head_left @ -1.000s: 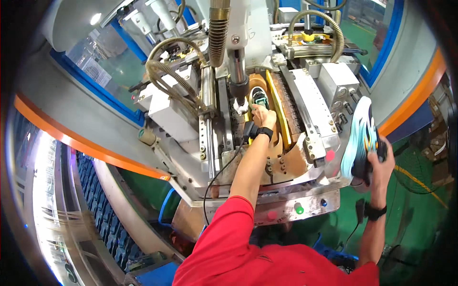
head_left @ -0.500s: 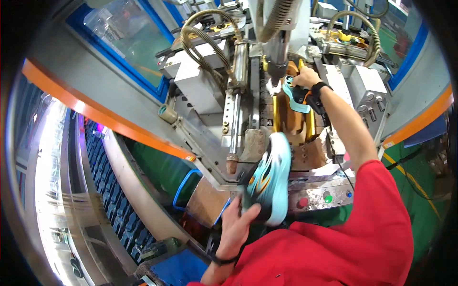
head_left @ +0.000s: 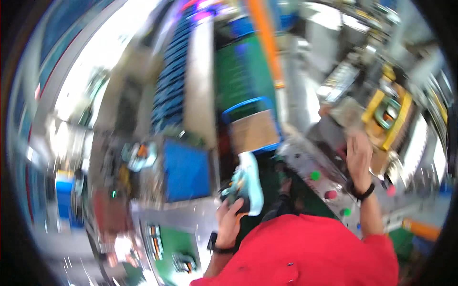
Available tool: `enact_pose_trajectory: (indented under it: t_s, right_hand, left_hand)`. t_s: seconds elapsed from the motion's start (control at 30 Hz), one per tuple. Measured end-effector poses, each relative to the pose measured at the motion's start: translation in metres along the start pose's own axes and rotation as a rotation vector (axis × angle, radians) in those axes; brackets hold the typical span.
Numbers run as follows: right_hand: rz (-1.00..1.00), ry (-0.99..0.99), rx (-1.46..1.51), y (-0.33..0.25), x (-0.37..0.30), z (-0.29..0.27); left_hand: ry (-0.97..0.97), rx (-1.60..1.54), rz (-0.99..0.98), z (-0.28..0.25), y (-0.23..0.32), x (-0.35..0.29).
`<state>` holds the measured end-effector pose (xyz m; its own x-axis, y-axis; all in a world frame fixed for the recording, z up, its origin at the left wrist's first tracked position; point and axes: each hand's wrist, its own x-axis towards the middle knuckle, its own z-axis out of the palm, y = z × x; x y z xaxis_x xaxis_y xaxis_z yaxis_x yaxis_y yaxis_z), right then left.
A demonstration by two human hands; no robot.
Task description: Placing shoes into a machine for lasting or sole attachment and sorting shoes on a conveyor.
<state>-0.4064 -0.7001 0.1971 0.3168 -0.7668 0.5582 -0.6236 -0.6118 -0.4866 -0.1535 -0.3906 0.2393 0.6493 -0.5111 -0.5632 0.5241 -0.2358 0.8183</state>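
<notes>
My left hand grips a sneaker at its dark heel end, with the pale turquoise sole turned to the right and the toe pointing away from me. My right hand is over the front of the machine, blurred, its fingers stretched out and nothing visible in them. Beyond it, a second turquoise and dark shoe lies between two yellow side plates of the machine. A gap separates my right hand from that shoe.
A control panel with green and red buttons edges the machine. A blue-framed cart with a brown board stands ahead. Left are a blue flat surface, a ridged blue conveyor and another shoe. More shoes lie lower left.
The view has swung left. My right hand has let go of the shoe in the machine and drawn back toward me. My left hand still holds its sneaker.
</notes>
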Motion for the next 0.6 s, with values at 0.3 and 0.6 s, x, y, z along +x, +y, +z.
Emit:
enact_pose_trajectory:
  t_s: [0.3, 0.6]
  right_hand:
    - [-0.071, -0.389, 0.073, 0.017, -0.137, 0.148]
    - [-0.275, -0.210, 0.381, -0.143, 0.024, 0.170]
  left_hand:
    - [0.244, -0.376, -0.151, -0.118, -0.097, -0.019]
    - [0.805, -0.541, -0.094, -0.328, -0.164, -0.026]
